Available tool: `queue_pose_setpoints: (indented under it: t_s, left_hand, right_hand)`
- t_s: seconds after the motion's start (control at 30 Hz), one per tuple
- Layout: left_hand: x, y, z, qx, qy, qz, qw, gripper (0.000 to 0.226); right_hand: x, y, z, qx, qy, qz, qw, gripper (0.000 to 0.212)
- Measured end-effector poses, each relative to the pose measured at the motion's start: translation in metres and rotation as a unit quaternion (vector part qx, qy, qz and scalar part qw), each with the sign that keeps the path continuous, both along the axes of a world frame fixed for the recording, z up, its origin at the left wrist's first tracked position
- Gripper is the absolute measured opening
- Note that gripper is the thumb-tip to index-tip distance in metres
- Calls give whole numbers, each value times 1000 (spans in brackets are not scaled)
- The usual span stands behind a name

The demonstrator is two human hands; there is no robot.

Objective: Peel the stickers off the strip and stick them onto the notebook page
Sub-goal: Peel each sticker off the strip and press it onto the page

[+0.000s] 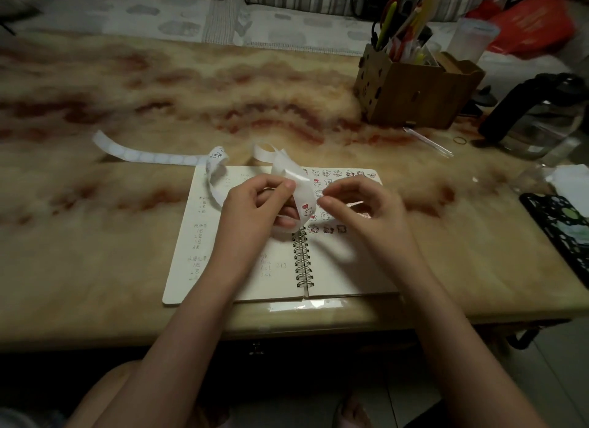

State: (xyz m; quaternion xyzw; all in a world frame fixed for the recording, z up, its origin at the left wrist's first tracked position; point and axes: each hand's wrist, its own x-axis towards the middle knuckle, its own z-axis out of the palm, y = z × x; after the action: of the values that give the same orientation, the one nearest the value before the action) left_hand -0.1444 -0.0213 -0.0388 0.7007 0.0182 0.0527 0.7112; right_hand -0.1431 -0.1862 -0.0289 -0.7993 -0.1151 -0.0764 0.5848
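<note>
An open spiral notebook (338, 268) lies on the table in front of me, its left page handwritten and its right page carrying several small cartoon stickers (338, 174) near the top. A long white sticker strip (149, 157) trails off to the left and loops up over the notebook. My left hand (255, 207) grips the strip above the spiral binding. My right hand (360, 204) pinches at the strip's edge with thumb and forefinger, right beside a sticker with red hearts (306, 210). Whether a sticker is between those fingertips cannot be made out.
A cardboard pen holder (414, 90) stands at the back right, a glass kettle (538, 121) with a black handle beyond it. A clear pen (427, 141) and a rubber band (460, 140) lie near them. A patterned black item (564, 233) sits at the right edge.
</note>
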Motion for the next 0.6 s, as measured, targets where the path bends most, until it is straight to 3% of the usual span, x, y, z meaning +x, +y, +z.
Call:
queue_pose_setpoints:
  t_s: [0.1,0.4,0.6]
  left_hand:
    - [0,0,0,-6,-2,-5,1000,8]
    - [-3,-2,2,-4,5,-37,999,17]
    - [-3,-1,1,3,9,-59,998,11]
  right_hand:
    - [-3,10,-2,21,0,33,999,13]
    - [-3,9,-3,23,5,4,1000,11]
    - [-2,8,-5,20,-3,-7,1000,11]
